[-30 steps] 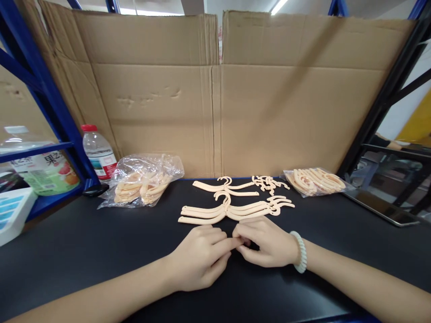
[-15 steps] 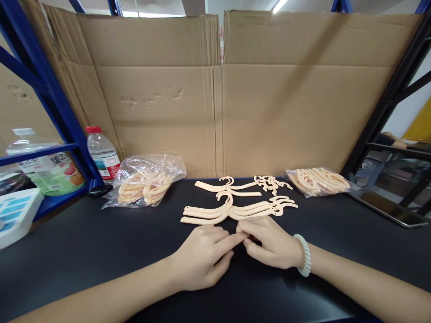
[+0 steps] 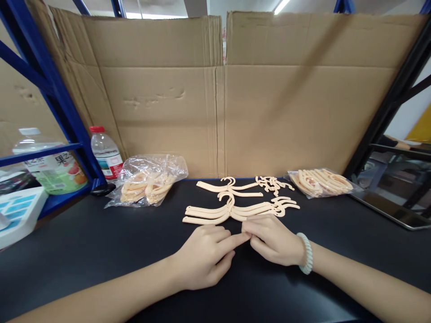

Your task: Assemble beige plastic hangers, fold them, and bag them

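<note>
"Left of the near hangers [image 3: 230,211], can you read anything?"

"On the big bottle [image 3: 60,176], yes: a large 果. More characters beside it are partly hidden by a blue bar [image 3: 40,153]. The print on the small bottle [image 3: 107,157], also left of the near hangers, is too small to read."

"And the hands?"

"Both are just in front of the near hangers. The left hand [image 3: 207,256] has its index finger stretched out and the others curled in. The right hand [image 3: 274,241] is closed, its bent fingers touching that fingertip. Whether something tiny is pinched there, I can't fairly tell."

"What lies around?"

"The near hangers are on the black table [image 3: 117,244]. Behind them are the far hangers [image 3: 213,188], and behind and to their right a heap of small pieces [image 3: 269,183]. One clear bag [image 3: 148,187] of pale parts lies to their left, another bag [image 3: 321,182] to their right."
</note>
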Demonstrator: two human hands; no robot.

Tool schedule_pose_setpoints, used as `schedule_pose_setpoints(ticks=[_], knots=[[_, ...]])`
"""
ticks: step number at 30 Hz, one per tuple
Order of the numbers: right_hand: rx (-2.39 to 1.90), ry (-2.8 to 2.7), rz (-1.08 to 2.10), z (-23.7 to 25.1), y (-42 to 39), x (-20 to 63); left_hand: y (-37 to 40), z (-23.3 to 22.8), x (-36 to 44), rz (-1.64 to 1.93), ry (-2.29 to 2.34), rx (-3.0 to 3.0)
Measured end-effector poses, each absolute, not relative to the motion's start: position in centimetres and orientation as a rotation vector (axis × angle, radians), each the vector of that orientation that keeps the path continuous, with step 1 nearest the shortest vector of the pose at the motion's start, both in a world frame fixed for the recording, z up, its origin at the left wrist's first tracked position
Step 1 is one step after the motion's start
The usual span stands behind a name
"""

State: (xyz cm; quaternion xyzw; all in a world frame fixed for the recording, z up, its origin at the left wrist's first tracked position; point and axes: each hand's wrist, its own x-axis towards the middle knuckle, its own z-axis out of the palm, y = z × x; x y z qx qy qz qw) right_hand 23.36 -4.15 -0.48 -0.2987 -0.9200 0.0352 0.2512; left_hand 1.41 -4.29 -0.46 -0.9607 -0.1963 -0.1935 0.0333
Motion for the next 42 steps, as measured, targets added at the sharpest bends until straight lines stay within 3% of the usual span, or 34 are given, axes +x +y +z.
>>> schedule_pose_setpoints(ticks=[6, 17, 32, 42], knots=[[-0.799, -2.482, 0.067, -0.39, -4.37, 23.18, -4.33, -0.50, 1.35, -0.601, -0.611, -2.957], [-0.882, -2.369, -0.312, -0.47, -4.92, 22.57, -4.06, -0.40, 1.40, -0.561, -0.639, -3.067], [-0.930, -2.363, -0.110, -0.56, -4.74, 22.84, -4.00, -0.48, 1.32, -0.567, -0.667, -3.097], [-0.916, -2.368, -0.231, -0.68, -4.67, 22.66, -3.97, -0.39, 1.44, -0.552, -0.664, -3.118]])
